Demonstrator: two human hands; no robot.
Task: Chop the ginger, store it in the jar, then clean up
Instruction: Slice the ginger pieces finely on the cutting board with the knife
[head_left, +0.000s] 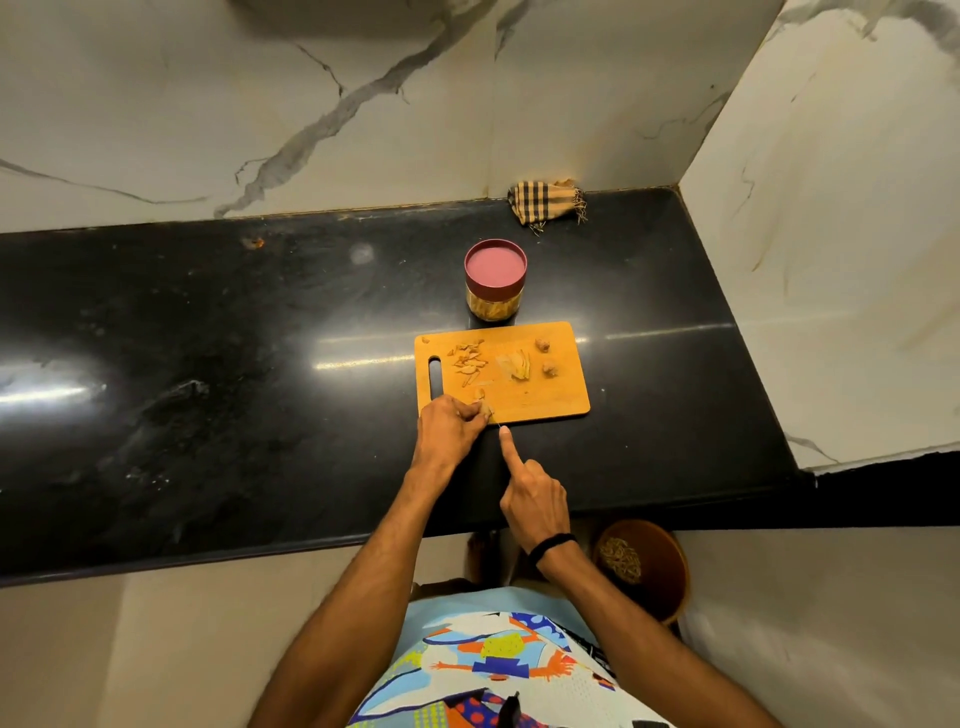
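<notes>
Ginger piece (485, 410), a small stub, sits at the near left corner of the wooden cutting board (550, 397), poking rightward out of the fingertips; it is too small to judge its long axis. The left hand (449, 426) pinches it, knuckles up, forearm running diagonally in from below. Further back on the board lie peel scraps (467, 361). Behind the board stands the jar (496, 283), maroon lid on, yellowish strips inside. A thin sliver of knife (500, 427), seen edge-on, shows just off the board's near edge, beside the stub. Sliced ginger (515, 365) lies mid-board. The right hand (535, 501) grips the knife, fingers curled, forefinger stretched straight along its spine towards the board. Two small ginger knobs (545, 356) rest right of the slices. A checked cloth (548, 202) sits in the back corner, and a brown bin (660, 566) on the floor.
</notes>
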